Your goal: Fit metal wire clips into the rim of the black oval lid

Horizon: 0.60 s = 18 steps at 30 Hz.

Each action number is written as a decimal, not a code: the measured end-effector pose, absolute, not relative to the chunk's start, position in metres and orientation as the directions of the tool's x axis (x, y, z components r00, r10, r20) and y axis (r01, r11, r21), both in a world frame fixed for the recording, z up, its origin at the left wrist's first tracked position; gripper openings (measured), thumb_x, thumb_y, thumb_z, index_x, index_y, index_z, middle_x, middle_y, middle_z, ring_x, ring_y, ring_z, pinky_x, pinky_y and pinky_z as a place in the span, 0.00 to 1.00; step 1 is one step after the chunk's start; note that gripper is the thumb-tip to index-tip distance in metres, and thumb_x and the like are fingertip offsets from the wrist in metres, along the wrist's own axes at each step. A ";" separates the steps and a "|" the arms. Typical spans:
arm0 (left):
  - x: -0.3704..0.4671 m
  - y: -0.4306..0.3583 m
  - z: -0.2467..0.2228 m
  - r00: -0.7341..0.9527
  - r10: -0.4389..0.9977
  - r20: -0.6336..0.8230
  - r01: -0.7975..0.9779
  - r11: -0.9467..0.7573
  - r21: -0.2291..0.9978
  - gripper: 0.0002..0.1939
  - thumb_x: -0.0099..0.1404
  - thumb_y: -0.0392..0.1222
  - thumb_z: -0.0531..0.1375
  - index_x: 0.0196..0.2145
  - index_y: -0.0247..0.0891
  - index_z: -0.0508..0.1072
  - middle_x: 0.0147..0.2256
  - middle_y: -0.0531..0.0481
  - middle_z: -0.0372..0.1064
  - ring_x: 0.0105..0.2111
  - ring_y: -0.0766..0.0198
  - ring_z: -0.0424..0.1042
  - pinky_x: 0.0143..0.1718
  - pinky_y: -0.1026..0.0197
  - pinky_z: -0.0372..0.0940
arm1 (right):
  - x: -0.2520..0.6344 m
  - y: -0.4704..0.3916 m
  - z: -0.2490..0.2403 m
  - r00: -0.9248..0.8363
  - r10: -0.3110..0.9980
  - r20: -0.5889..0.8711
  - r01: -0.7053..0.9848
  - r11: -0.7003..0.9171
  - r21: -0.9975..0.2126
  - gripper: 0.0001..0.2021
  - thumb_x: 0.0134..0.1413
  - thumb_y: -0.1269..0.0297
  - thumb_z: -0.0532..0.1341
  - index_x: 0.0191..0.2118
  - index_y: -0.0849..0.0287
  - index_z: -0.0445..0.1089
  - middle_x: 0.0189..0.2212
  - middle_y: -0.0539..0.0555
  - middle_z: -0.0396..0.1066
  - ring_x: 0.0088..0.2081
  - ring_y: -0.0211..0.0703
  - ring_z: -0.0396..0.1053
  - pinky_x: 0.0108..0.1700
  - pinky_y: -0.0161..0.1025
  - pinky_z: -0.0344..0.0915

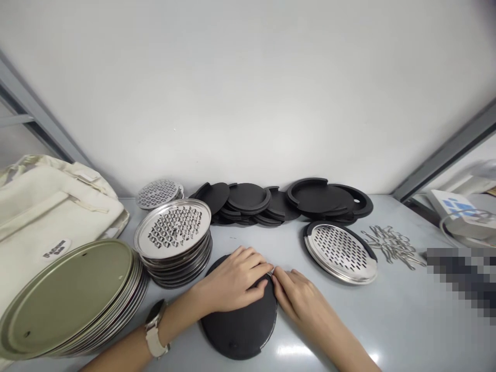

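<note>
The black round disc point(238, 330) lies flat on the grey table point(251, 237) in front of the person, a thin bright edge showing along its right side. The left hand point(238, 281) rests across its top, thumb spread away from the loosely bent fingers; the right hand point(302, 294) brings narrowed fingertips to the upper right rim, meeting the left's. I cannot tell whether either pinches anything there. With only the palm bearing down, uneven pushing at the rim could make the disc skid or turn on the smooth surface. If that bright edge is thin metal, a slipping fingertip could get scraped. A hard sideways shove might also knock the grater plate stack point(174, 235) at the left, whose slightly tilted top plate looks liable to slide.
</note>
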State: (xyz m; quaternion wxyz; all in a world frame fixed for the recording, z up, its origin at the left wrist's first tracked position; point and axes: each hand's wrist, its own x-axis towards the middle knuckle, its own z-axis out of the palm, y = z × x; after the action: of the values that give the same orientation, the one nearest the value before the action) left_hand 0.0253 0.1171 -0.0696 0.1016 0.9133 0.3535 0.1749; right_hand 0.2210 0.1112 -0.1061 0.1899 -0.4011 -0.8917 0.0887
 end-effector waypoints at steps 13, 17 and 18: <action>0.025 0.117 -0.068 0.696 0.674 0.247 0.607 -0.736 0.299 0.11 0.67 0.36 0.51 0.46 0.36 0.66 0.39 0.47 0.64 0.42 0.60 0.61 0.46 0.56 0.57 | 0.220 0.111 -0.105 -0.616 0.739 0.272 0.677 0.673 -0.298 0.08 0.63 0.72 0.45 0.35 0.58 0.58 0.25 0.50 0.65 0.26 0.42 0.63 0.28 0.37 0.56; 0.025 0.117 -0.068 0.693 0.676 0.250 0.607 -0.735 0.303 0.11 0.67 0.36 0.51 0.46 0.35 0.66 0.39 0.47 0.64 0.42 0.60 0.61 0.46 0.56 0.57 | 0.220 0.110 -0.104 -0.613 0.738 0.281 0.680 0.674 -0.288 0.08 0.63 0.72 0.45 0.35 0.58 0.58 0.24 0.50 0.64 0.26 0.42 0.63 0.28 0.37 0.56; 0.025 0.117 -0.068 0.692 0.677 0.251 0.608 -0.734 0.304 0.11 0.67 0.36 0.51 0.46 0.35 0.66 0.39 0.47 0.64 0.42 0.60 0.61 0.46 0.56 0.57 | 0.220 0.110 -0.104 -0.612 0.739 0.282 0.680 0.674 -0.288 0.08 0.63 0.72 0.45 0.35 0.58 0.58 0.24 0.50 0.64 0.26 0.42 0.63 0.28 0.37 0.56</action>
State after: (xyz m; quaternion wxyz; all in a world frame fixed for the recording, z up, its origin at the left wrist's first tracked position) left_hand 0.0252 0.1167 -0.0684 0.0991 0.9144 0.3513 0.1752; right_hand 0.2195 0.1103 -0.1045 0.1914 -0.3966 -0.8946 0.0761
